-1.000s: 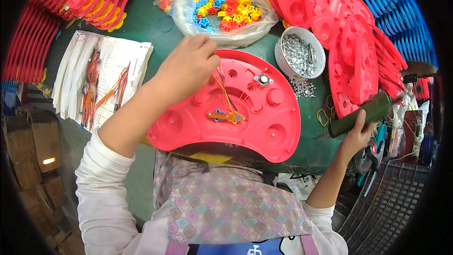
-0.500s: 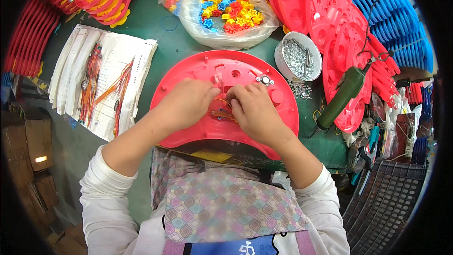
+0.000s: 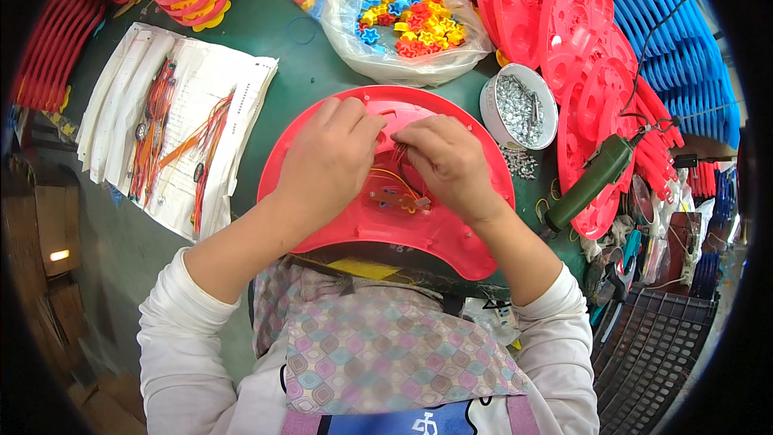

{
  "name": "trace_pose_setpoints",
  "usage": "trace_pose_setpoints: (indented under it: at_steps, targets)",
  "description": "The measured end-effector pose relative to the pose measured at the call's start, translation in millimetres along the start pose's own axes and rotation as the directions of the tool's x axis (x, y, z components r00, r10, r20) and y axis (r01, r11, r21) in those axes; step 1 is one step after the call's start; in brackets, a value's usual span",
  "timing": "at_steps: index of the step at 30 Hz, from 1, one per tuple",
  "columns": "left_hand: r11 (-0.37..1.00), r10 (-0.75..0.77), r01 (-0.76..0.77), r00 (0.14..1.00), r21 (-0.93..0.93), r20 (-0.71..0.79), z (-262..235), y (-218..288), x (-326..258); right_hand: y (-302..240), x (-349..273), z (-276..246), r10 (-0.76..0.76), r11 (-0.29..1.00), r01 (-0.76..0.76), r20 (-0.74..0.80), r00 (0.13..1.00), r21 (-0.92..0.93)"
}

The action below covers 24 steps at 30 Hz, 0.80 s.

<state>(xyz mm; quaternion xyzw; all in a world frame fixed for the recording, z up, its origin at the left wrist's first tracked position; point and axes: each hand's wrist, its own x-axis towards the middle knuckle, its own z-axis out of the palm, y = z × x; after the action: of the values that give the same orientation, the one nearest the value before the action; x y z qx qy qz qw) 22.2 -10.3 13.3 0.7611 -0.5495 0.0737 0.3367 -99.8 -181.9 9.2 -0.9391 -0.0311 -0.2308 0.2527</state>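
A red curved plastic shell (image 3: 362, 229) lies on the green table in front of me, its hollow, studded side up. Inside it sits a small brown circuit board (image 3: 394, 198) with yellow and red wires running from it. My right hand (image 3: 451, 165) is closed, thumb and forefinger pinching a bundle of thin reddish wires (image 3: 400, 151) above the board. Close beside it, my left hand (image 3: 332, 149) is over the shell's upper left part. Its fingers are bent together toward the wires, and whatever they grip is hidden.
Wire sets lie on a paper stack (image 3: 241, 72) at left. Behind the shell is a plastic bag (image 3: 346, 40) of coloured star pieces. To the right stand a white bowl of screws (image 3: 551, 117), a green electric screwdriver (image 3: 592, 181) and stacked red shells (image 3: 576, 8). Blue parts (image 3: 684, 48) fill the far right.
My left hand has moved up and slightly right across the shell. The right hand has shifted a little right, now pinching the wires and covering the round silver part seen earlier.
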Motion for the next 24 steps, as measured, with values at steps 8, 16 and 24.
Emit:
trace_pose_setpoints:
  at_steps: [8, 16, 24]
  targets:
    - [1.0, 0.004, -0.004, 0.997, 0.002, 0.075, 0.6, -8.9, -1.3, -2.5, 8.3, 8.6, 0.059, 0.995, -0.058, -0.015, 0.998, 0.082]
    - [0.975, -0.195, 0.184, 0.977, 0.124, 0.082, 2.9, -2.3, -6.0, 4.5, 31.5, 17.7, -0.148, 0.958, 0.188, 0.19, 0.971, -0.215]
    - [0.979, -0.199, 0.197, 0.979, 0.047, 0.052, 11.3, -3.5, -11.0, 8.2, 34.0, 16.0, -0.137, 0.973, 0.185, 0.297, 0.945, -0.139]
